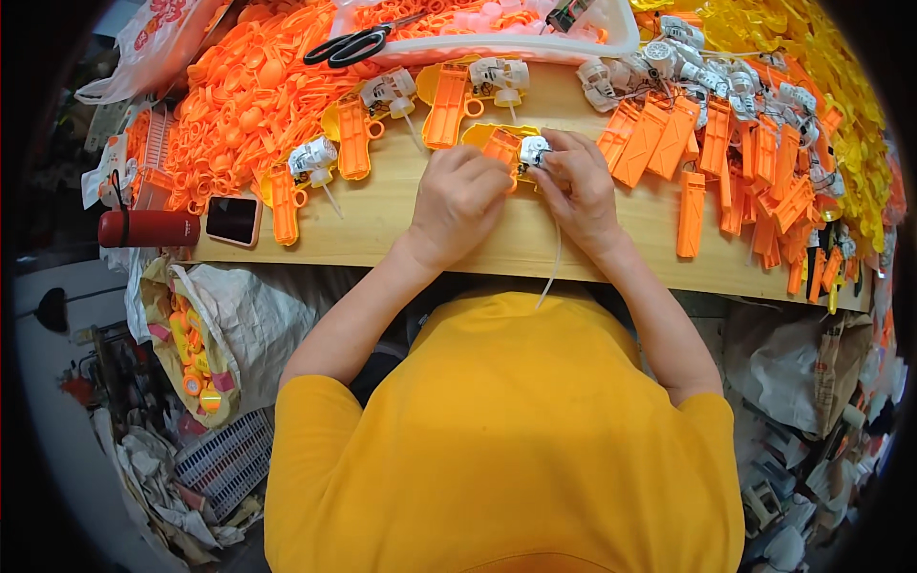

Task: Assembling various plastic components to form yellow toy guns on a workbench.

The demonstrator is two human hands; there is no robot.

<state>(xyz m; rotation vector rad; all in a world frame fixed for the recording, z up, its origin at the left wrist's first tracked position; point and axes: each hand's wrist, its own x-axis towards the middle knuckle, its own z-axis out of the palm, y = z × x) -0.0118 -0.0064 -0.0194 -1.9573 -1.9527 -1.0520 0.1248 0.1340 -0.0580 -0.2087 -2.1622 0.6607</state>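
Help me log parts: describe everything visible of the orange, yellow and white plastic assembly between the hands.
The plastic assembly shows a yellow shell behind a boxy orange part, with a white unit at right. The right hand pinches that unit; the left hand partly hides the rest, over the wooden table.

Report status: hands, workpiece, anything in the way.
Left hand at the orange casing, grip partly hidden. Right hand grasping the white part. Thin pale tube hanging over the table edge; nothing seen blocking the hands.
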